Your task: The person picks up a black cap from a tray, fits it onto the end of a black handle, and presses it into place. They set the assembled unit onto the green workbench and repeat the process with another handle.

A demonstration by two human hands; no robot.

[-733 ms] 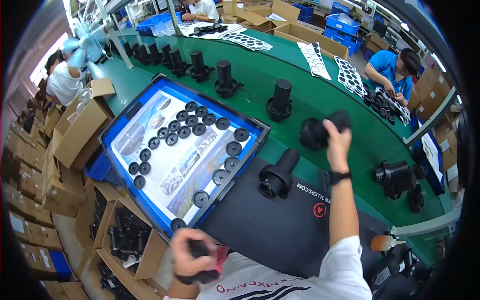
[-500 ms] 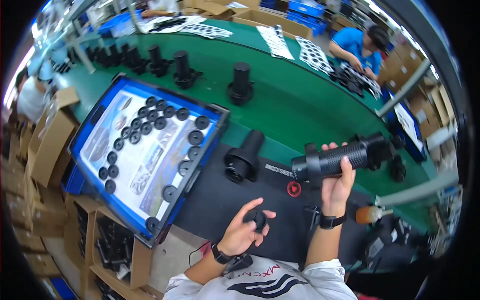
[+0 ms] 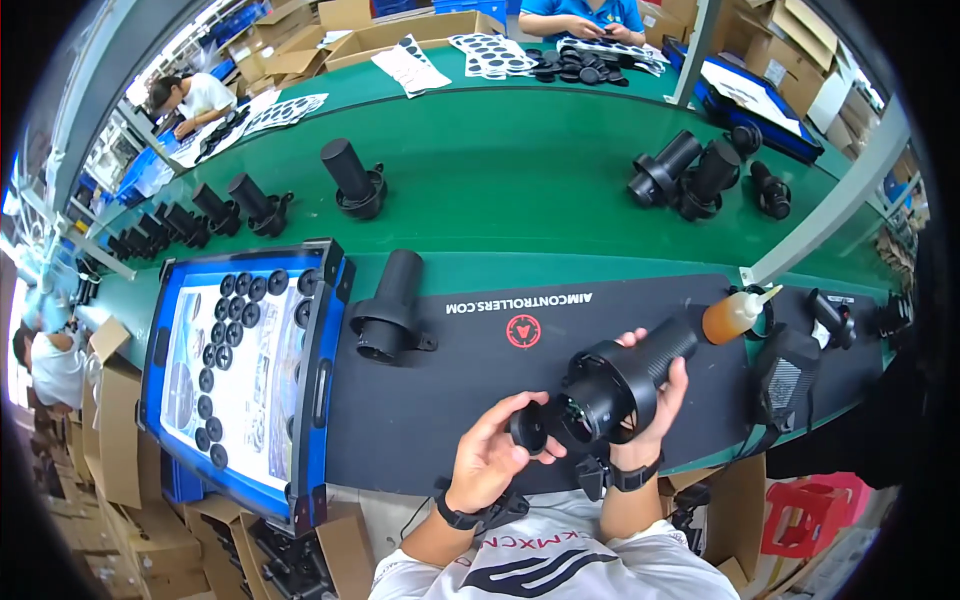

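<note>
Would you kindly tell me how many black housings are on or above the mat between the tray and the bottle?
2: one housing rests on the mat, beside the tray; the right hand holds the other housing.

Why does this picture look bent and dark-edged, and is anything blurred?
Head view: the fisheye lens bows the long green tabletop and leaves black corners; head view, far left: a person in white looks soft, near pale glare; head view, lower centre: the round black disc in the left hand and black tubular part in the right hand look fairly crisp.
</note>
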